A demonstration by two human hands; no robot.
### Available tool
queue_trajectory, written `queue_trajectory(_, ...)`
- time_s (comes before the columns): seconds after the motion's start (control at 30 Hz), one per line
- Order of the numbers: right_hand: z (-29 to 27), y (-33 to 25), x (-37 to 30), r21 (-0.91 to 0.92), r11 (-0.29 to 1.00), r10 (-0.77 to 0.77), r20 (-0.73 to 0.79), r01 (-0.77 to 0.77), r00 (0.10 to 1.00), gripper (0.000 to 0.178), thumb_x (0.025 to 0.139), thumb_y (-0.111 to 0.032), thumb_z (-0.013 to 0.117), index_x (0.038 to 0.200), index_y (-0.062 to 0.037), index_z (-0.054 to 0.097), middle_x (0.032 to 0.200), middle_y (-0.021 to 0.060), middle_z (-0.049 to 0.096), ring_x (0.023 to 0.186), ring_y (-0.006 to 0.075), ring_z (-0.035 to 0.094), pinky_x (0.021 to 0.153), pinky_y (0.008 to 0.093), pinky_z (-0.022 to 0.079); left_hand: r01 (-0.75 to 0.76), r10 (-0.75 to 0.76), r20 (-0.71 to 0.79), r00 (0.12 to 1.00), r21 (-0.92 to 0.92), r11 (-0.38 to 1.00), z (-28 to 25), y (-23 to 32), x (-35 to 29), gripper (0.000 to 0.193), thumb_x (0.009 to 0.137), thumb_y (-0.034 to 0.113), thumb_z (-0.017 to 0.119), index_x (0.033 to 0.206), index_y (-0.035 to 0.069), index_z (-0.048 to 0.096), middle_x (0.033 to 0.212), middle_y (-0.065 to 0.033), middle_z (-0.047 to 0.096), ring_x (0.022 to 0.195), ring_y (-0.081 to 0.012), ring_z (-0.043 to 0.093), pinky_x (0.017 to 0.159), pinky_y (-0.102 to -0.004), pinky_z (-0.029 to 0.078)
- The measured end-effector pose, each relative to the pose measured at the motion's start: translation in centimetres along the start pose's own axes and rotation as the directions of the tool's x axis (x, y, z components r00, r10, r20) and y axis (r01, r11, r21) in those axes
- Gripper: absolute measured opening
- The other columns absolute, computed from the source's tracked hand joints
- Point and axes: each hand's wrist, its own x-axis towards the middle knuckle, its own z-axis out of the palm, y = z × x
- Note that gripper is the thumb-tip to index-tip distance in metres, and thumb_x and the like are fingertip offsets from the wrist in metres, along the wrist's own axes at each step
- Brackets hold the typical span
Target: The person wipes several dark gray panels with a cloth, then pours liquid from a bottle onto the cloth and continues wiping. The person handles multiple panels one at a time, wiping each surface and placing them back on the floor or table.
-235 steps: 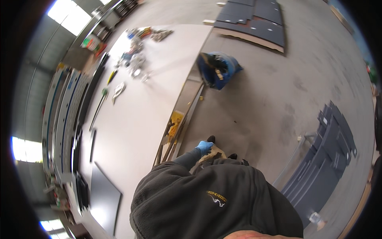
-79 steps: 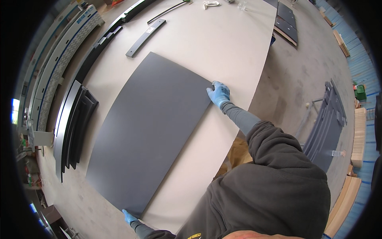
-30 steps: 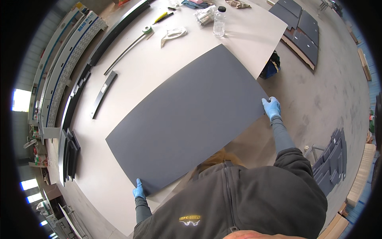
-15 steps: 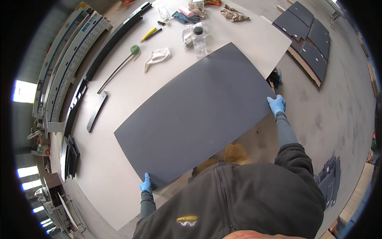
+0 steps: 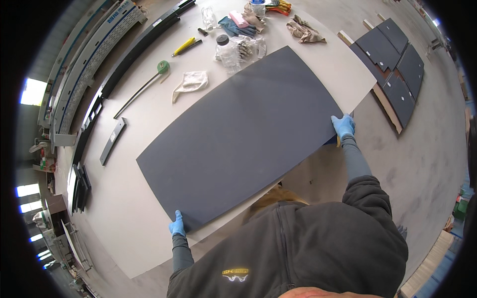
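A large flat dark grey panel stretches across the middle, slanting from lower left to upper right over the pale worktable. My left hand, in a blue glove, grips its near left corner with the thumb on top. At the near right corner, my right hand, gloved the same way, holds the panel's short edge. The fingers of both hands are partly hidden under the panel. A clear plastic bottle with a black cap stands just past the panel's far edge.
Beyond the panel lie a white cloth glove, a yellow utility knife, a rod with a green end and a short dark bar. Long black profiles line the left edge. Several dark panels are stacked at right.
The view has shifted over the table. Both hands still hold the panel, which has moved farther over the tabletop, away from my body.
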Motion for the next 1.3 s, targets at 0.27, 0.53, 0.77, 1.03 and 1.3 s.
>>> queue_trajectory(0.27, -2.4, -0.8, 2.4, -0.009, 0.999, -0.033, 0.122, 0.035, 0.992, 0.070, 0.085, -0.046, 0.080, 0.130, 0.0051, 0.065, 0.127, 0.0267, 0.070, 0.117, 0.0387, 0.070, 0.101, 0.0446, 0.055, 0.006, -0.007, -0.065, 0.998, -0.001, 1.000, 0.9, 2.6, -3.4, 0.104, 0.081, 0.079, 0.072, 0.118, -0.018, 0.066, 0.120, -0.0285, 0.071, 0.108, -0.0347, 0.070, 0.095, -0.0429, 0.056)
queue_trajectory(0.53, -8.2, -0.2, 9.0, -0.397, 0.889, -0.084, 0.350, 0.229, 0.933, 0.066, 0.084, -0.053, 0.074, 0.120, 0.0028, 0.072, 0.127, 0.0241, 0.071, 0.114, 0.0372, 0.071, 0.097, 0.0456, 0.056, 0.079, -0.088, -0.068, 0.994, -0.124, 0.989, 4.9, 1.5, -9.4, 0.097, 0.080, 0.070, 0.081, 0.119, -0.017, 0.064, 0.119, -0.0248, 0.071, 0.104, -0.0321, 0.069, 0.093, -0.0426, 0.056)
queue_trajectory(0.77, -5.2, -15.3, 25.6, -0.115, 0.649, -0.742, -0.316, 0.752, 0.591, 0.033, 0.087, -0.038, 0.073, 0.100, -0.0085, 0.070, 0.101, 0.0170, 0.068, 0.095, 0.0374, 0.067, 0.082, 0.0497, 0.054, 0.246, -0.158, 0.222, 0.962, -0.456, 0.856, 7.3, 5.5, -15.8, 0.092, 0.087, 0.059, 0.081, 0.133, -0.017, 0.057, 0.130, -0.0216, 0.066, 0.110, -0.0280, 0.066, 0.098, -0.0417, 0.056)
queue_trajectory(1.03, -0.3, -29.6, 37.2, -0.038, 0.691, -0.723, -0.066, 0.722, 0.688, 0.089, 0.077, -0.069, 0.073, 0.146, -0.0160, 0.053, 0.159, 0.0147, 0.042, 0.152, 0.0366, 0.032, 0.122, 0.0575, 0.023, 0.366, -0.212, 0.390, 0.896, -0.380, 0.849, 7.5, 11.2, -19.0, 0.097, 0.088, 0.069, 0.073, 0.143, -0.009, 0.055, 0.141, -0.0183, 0.064, 0.121, -0.0357, 0.064, 0.105, -0.0499, 0.053)
queue_trajectory(1.3, -0.6, -32.1, 41.3, 0.136, 0.748, -0.649, -0.058, 0.650, 0.759, 0.047, 0.096, -0.045, 0.063, 0.128, -0.0100, 0.065, 0.136, 0.0217, 0.065, 0.127, 0.0369, 0.063, 0.107, 0.0484, 0.049, 0.389, -0.278, 0.347, 0.895, -0.306, 0.869, 12.0, 15.5, -18.5, 0.094, 0.089, 0.066, 0.073, 0.141, -0.010, 0.056, 0.140, -0.0191, 0.065, 0.119, -0.0349, 0.065, 0.103, -0.0487, 0.053)
